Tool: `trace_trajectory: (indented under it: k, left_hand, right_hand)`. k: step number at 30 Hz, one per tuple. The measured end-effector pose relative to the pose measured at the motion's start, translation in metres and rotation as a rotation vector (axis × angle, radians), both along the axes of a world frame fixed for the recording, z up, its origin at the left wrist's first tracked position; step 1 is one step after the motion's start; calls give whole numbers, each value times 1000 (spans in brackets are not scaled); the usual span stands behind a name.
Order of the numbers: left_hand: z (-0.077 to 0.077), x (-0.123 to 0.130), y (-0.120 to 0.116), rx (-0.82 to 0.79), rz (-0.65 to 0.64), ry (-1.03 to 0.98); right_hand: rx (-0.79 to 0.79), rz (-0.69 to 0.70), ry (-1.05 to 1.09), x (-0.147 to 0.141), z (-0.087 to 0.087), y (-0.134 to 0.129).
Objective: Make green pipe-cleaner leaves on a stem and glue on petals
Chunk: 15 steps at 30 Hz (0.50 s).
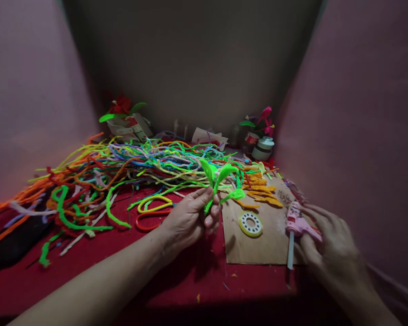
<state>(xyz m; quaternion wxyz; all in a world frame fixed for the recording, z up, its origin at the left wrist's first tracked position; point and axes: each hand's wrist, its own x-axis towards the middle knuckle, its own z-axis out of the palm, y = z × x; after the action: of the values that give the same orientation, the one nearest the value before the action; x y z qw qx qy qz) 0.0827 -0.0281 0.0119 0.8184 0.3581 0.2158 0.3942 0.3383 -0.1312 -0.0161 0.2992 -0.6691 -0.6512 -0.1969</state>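
Observation:
My left hand (pixel 190 215) is closed, pinching the stem of a bright green pipe-cleaner sprig (pixel 221 176) with several looped leaves, held up over the table. At the right, my right hand (pixel 335 244) reaches around the handle of a pink hot glue gun (pixel 296 219), thumb on the near side and fingers over the far side. A whitish glue stick (pixel 290 251) pokes out of the gun's rear toward me. The gun is at the right side of a brown board (pixel 268 251). Part of the right hand's grip is dim and slightly blurred.
A heap of coloured pipe cleaners (pixel 149 158) spreads across the left and middle. Scissors (pixel 153 210) with yellow and red handles lie beside my left hand. On the board are a yellow tape roll (pixel 250 224) and orange pipe-cleaner pieces (pixel 261 188). A small jar (pixel 262 148) stands behind.

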Motion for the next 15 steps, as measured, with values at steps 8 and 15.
trace_trajectory:
  k: [8, 15]
  left_hand:
    - [-3, 1, 2, -3, 2, 21]
    - [-8, 0, 5, 21, 13, 53]
  right_hand:
    - [-278, -249, -126, 50, -46, -17]
    - [-341, -238, -124, 48, -40, -13]
